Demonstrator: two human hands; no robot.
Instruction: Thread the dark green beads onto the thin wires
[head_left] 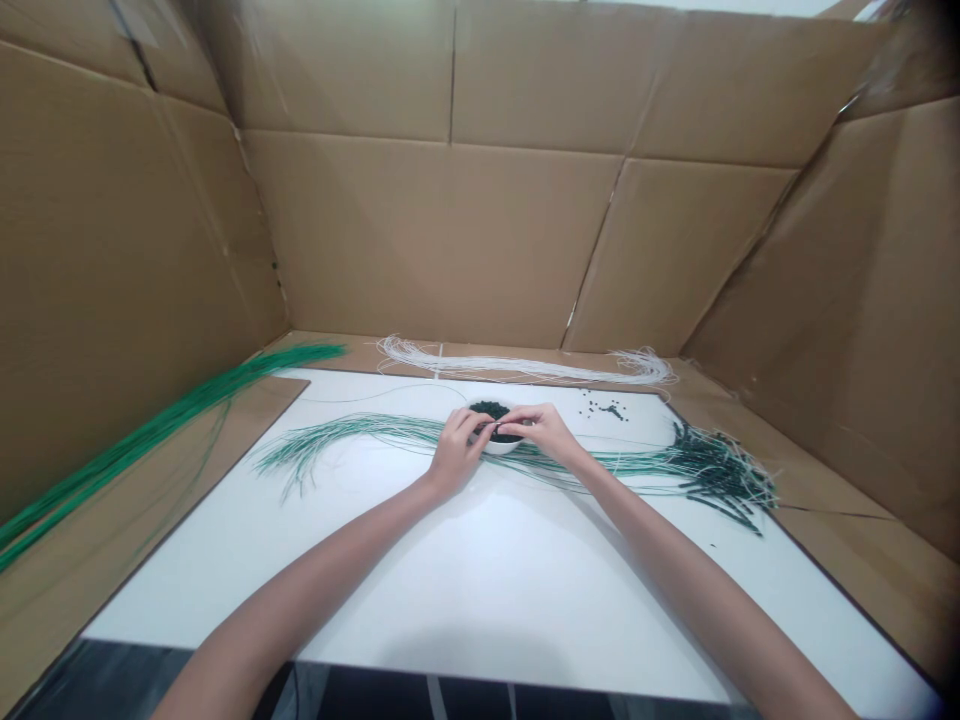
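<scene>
My left hand point(455, 450) and my right hand point(546, 428) meet over a small white bowl point(501, 448) filled with dark green beads point(491, 410). Both hands are closed in a pinch, fingertips almost touching. What lies between them is too small to make out. A thin strand point(420, 387) arcs in from the left toward my left hand; its end is hidden there. Beneath and behind the hands lies a bundle of green strands point(360, 425). Its right end carries a dense cluster of dark green beaded lengths point(720, 470) with pale tips.
Loose beads point(613, 410) are scattered behind my right hand on the white board point(450, 580). A bundle of white strands point(525, 367) lies along the back. Long green strands point(187, 405) run down the left side. Cardboard walls point(435, 240) enclose the back and both sides.
</scene>
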